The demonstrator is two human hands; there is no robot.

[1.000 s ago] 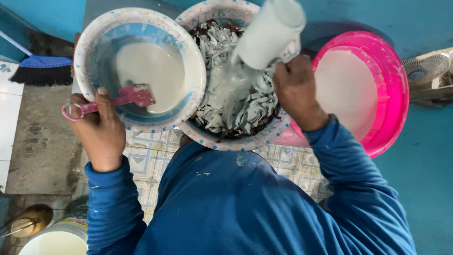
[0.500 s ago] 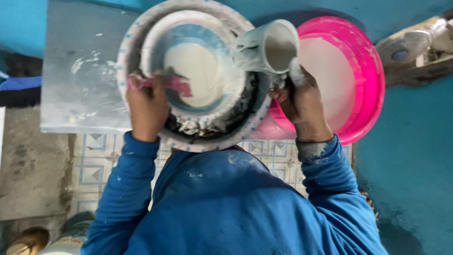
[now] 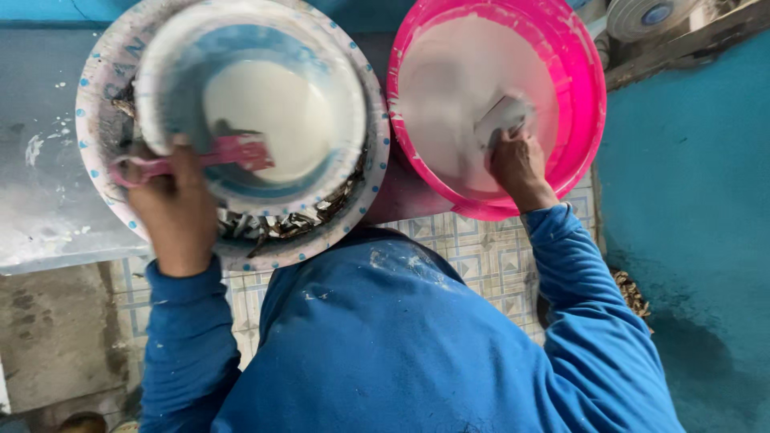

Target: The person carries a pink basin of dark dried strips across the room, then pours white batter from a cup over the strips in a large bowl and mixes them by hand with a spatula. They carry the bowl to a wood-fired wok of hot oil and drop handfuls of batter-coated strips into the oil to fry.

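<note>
My left hand point(image 3: 178, 210) grips the near rim of a white and blue bowl point(image 3: 172, 88) holding milky white liquid, together with a pink spoon point(image 3: 233, 152) pressed across the rim. That bowl sits over a larger white dotted basin point(image 3: 96, 120) with small silvery fish point(image 3: 281, 226) showing under its near edge. My right hand point(image 3: 517, 164) is inside a pink basin point(image 3: 589, 96) of white liquid, shut on a white cup point(image 3: 501, 119) dipped into it.
A grey wet slab point(image 3: 40, 192) lies under the left basin. Patterned floor tiles point(image 3: 481, 256) run below both basins. A teal wall or floor point(image 3: 690, 200) fills the right. A round white object point(image 3: 650, 16) sits at the top right.
The bowl in my left hand has come to rest over the fish basin. My right hand has carried the white cup away from the fish basin and down into the pink basin.
</note>
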